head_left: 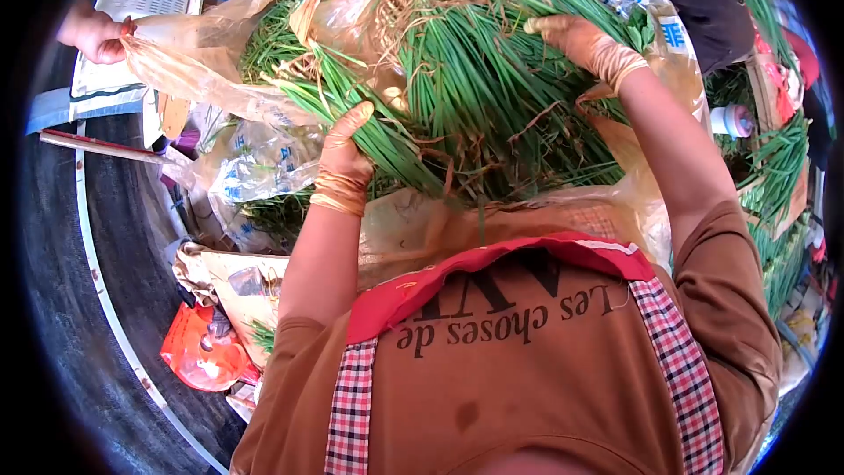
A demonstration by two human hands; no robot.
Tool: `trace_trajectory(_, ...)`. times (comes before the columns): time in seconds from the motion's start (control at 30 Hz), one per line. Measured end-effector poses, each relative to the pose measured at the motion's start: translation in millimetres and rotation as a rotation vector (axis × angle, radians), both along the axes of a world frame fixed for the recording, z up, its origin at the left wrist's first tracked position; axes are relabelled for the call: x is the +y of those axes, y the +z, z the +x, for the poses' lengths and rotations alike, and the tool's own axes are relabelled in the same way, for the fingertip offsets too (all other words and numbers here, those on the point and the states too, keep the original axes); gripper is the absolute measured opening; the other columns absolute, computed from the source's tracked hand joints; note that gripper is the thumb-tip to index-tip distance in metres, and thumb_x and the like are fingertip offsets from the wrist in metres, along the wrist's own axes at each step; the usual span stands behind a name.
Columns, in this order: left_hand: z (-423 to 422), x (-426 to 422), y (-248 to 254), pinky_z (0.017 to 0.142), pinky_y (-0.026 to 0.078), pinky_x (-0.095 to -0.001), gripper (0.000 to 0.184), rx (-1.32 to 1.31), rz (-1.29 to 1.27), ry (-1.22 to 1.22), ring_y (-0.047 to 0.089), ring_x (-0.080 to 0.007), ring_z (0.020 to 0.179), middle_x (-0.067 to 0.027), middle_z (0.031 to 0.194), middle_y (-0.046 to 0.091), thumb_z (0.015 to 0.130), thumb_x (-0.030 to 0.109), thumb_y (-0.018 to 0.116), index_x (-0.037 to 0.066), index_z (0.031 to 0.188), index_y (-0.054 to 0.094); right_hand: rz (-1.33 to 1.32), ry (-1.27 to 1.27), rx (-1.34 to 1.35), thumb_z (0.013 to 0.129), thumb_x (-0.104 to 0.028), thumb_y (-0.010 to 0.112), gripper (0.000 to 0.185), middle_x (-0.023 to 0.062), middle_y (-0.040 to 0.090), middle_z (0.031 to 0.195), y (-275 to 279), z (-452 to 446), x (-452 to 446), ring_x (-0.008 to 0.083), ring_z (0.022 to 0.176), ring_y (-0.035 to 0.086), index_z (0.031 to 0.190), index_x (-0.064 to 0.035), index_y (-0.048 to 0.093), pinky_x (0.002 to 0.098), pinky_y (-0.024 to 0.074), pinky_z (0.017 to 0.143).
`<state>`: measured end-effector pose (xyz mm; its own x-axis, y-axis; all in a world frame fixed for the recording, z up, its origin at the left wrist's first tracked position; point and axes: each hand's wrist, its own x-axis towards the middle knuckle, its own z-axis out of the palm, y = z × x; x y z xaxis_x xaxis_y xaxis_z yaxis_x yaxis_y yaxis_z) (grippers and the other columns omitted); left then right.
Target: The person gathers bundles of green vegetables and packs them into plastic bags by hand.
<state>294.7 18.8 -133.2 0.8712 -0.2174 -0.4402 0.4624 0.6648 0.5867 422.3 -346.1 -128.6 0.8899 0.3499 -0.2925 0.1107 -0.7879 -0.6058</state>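
My left hand (345,154), in a thin yellowish glove, is closed round a small bunch of spring onions (338,92), its thumb lying over the pale-green stalks. At the upper right my right hand (576,42), gloved too, grips the edge of a large heap of spring onions (466,79). One digit stretches over the leaves, while the rest of that hand's grip is partly hidden. The heap has brown, dry root ends at the top and dark green leaves towards me. It lies in a big, open, yellowish plastic bag (422,220) in front of my body.
At the upper left another person's hand (98,35) holds the gathered plastic bag edge (189,57). Clear printed plastic (264,163) lies left of the heap. A red bag (204,352) and cardboard (237,295) are lower left. More spring onions (778,167) and a white container (732,120) are at right.
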Motion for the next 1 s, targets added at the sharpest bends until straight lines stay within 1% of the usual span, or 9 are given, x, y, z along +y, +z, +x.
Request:
trace_trajectory(0.03, 0.5, -1.3, 5.4, 0.091, 0.047, -0.0447, 0.049, 0.016, -0.043, -0.02, 0.059, -0.0312, 0.101, -0.0183, 0.113, 0.058, 0.081, 0.012, 0.062, -0.002, 0.125, 0.046, 0.013, -0.163, 0.202, 0.086, -0.033, 0.051, 0.04, 0.0143, 0.056, 0.12, 21.1, -1.1, 5.2, 0.0318, 0.108, 0.053, 0.117, -0.0085, 0.057, 0.0354, 0.0416, 0.095)
trace_trajectory(0.2, -3.6, -9.0, 29.0, 0.088, 0.049, -0.0436, 0.058, -0.204, -0.007, -0.044, 0.056, -0.0341, 0.106, -0.022, 0.119, 0.054, 0.079, 0.013, 0.062, -0.003, 0.13, 0.039, -0.085, -0.18, -0.415, 0.083, -0.048, 0.055, 0.068, 0.0247, 0.044, 0.131, 60.4, -26.5, 82.9, 0.0312, 0.121, 0.046, 0.13, -0.0008, 0.044, 0.0348, 0.0397, 0.098)
trace_trajectory(0.37, -7.8, 9.2, 29.6, 0.079, 0.053, -0.0447, 0.054, -0.169, -0.037, 0.056, 0.061, -0.0352, 0.095, -0.0218, 0.108, 0.059, 0.078, 0.012, 0.062, -0.003, 0.126, 0.043, -0.354, -0.189, -0.027, 0.063, -0.055, 0.073, 0.122, 0.0288, 0.015, 0.144, 47.5, -42.0, 170.8, 0.0465, 0.13, 0.024, 0.144, -0.0015, -0.001, 0.0518, 0.0355, 0.1)
trace_trajectory(0.43, -5.8, 7.2, 35.2, 0.078, 0.054, -0.0452, 0.047, -0.122, -0.039, 0.03, 0.063, -0.0332, 0.089, -0.0172, 0.097, 0.063, 0.078, 0.01, 0.062, -0.002, 0.122, 0.048, -0.413, -0.134, 0.096, 0.074, -0.038, 0.068, 0.101, 0.0324, 0.027, 0.138, 22.3, -17.2, 168.5, 0.0404, 0.127, 0.034, 0.144, -0.0018, 0.004, 0.0489, 0.0402, 0.097)
trace_trajectory(0.47, -4.4, 16.9, 26.4, 0.076, 0.054, -0.0451, 0.04, -0.139, 0.028, 0.044, 0.064, -0.0315, 0.084, -0.0162, 0.093, 0.063, 0.078, 0.011, 0.063, 0.0, 0.115, 0.053, -0.075, -0.182, 0.106, 0.082, -0.026, 0.062, 0.08, 0.0312, 0.038, 0.131, -11.5, 6.4, 148.9, 0.0351, 0.124, 0.041, 0.142, 0.0012, 0.018, 0.0476, 0.0396, 0.098)
trace_trajectory(0.63, 5.3, 19.1, 36.9, 0.074, 0.054, -0.0439, 0.035, -0.061, -0.022, 0.117, 0.064, -0.0296, 0.078, -0.0159, 0.092, 0.064, 0.078, 0.014, 0.064, 0.001, 0.109, 0.056, 0.436, -0.285, 0.274, 0.071, -0.02, 0.065, 0.047, 0.013, 0.066, 0.093, 55.4, 18.7, 50.3, 0.0226, 0.081, 0.064, 0.112, 0.0015, 0.057, 0.0343, 0.0517, 0.072)
trace_trajectory(0.73, 25.8, -28.7, 88.4, 0.073, 0.055, -0.0441, 0.041, -0.131, -0.097, -0.036, 0.063, -0.0293, 0.082, -0.0174, 0.103, 0.062, 0.081, 0.023, 0.062, 0.001, 0.115, 0.052, 1.038, -0.232, 0.81, 0.076, -0.027, 0.065, 0.043, 0.0147, 0.065, 0.096, 88.4, 9.4, 41.4, 0.0267, 0.081, 0.063, 0.108, 0.0005, 0.059, 0.0401, 0.0503, 0.08)
trace_trajectory(0.83, 41.6, -73.3, 100.5, 0.08, 0.052, -0.0438, 0.053, -0.108, -0.076, 0.007, 0.06, -0.0289, 0.093, -0.0169, 0.115, 0.056, 0.084, 0.035, 0.059, 0.004, 0.124, 0.046, 1.195, -0.202, 0.757, 0.078, -0.025, 0.064, 0.038, 0.0134, 0.065, 0.098, 117.0, -21.5, 63.9, 0.0252, 0.085, 0.062, 0.108, -0.0015, 0.06, 0.036, 0.0495, 0.081)
trace_trajectory(1.0, 45.0, -95.7, 73.6, 0.092, 0.046, -0.0456, 0.069, -0.186, 0.065, 0.169, 0.052, -0.0282, 0.111, -0.0124, 0.126, 0.051, 0.084, 0.058, 0.053, 0.011, 0.133, 0.041, 1.195, -0.184, 0.333, 0.083, -0.054, 0.056, 0.072, 0.0144, 0.042, 0.135, 94.8, -31.8, 127.0, 0.0211, 0.117, 0.044, 0.137, -0.0103, 0.037, 0.0347, 0.0346, 0.1)
